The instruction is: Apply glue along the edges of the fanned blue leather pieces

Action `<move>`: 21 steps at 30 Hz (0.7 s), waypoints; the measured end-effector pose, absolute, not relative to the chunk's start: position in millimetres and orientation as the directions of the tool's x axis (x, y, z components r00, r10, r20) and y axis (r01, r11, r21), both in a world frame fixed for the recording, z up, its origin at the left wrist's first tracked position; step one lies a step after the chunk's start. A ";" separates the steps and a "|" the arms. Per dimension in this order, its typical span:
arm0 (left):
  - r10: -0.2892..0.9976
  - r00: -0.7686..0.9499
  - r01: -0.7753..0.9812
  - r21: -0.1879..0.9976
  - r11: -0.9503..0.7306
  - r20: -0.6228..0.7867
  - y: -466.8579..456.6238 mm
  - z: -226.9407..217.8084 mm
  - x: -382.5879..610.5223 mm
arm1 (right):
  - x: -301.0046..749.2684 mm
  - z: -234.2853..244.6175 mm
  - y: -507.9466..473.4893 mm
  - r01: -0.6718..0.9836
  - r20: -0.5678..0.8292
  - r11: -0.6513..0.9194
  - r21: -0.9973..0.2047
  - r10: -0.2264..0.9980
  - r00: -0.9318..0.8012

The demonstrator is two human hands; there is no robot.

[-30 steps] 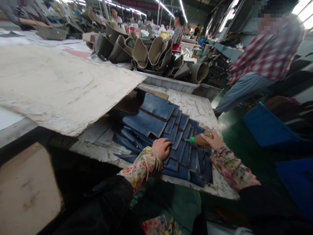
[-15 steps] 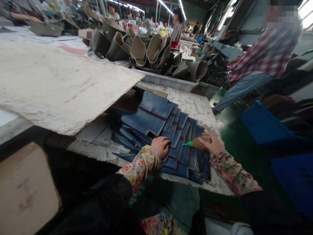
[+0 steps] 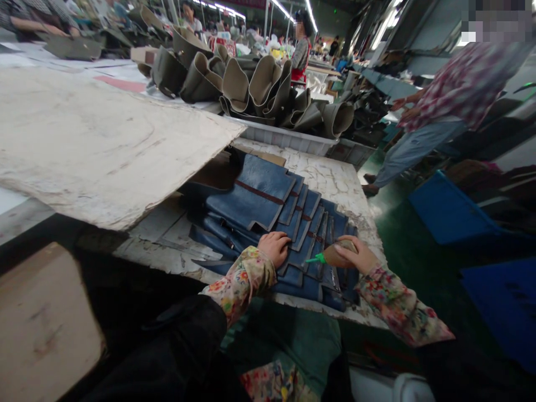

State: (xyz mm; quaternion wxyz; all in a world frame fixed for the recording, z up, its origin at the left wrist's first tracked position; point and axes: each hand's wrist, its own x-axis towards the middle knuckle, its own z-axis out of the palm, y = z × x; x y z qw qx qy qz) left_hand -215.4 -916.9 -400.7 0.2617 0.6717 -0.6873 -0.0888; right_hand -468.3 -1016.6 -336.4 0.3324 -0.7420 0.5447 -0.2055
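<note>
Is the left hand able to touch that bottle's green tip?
Probably yes: the green tip points roughly toward the left hand, and nothing seems to stand between them above the blue pieces. The right hand holds the bottle from the other side.

From my end I can read no lettering; the dark marking [image 3: 520, 290] on the blue crate [image 3: 494, 307] is too blurred.
</note>
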 end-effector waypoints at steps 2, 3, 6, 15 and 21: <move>-0.971 0.040 -0.876 0.475 0.080 0.238 -916.6 -400.6 -216.0 | -466.6 -333.8 -1012.5 -0.672 -0.039 -0.180 -0.718 -0.954 0.298; -0.971 0.040 -0.876 0.475 0.079 0.236 -916.4 -400.6 -216.2 | -466.0 -332.4 -1010.6 -0.677 -0.041 -0.176 -0.714 -0.956 0.291; -0.971 0.035 -0.878 0.472 0.083 0.235 -915.9 -400.8 -216.4 | -464.8 -328.2 -1002.9 -0.690 -0.090 -0.156 -0.707 -0.948 0.306; -0.979 0.033 -0.879 0.472 0.067 0.201 -916.4 -399.7 -216.8 | -464.6 -321.3 -984.9 -0.685 -0.132 -0.120 -0.718 -0.944 0.304; -0.974 0.026 -0.886 0.456 0.083 0.227 -916.7 -403.2 -216.1 | -468.3 -324.4 -980.5 -0.671 -0.117 -0.137 -0.729 -0.941 0.319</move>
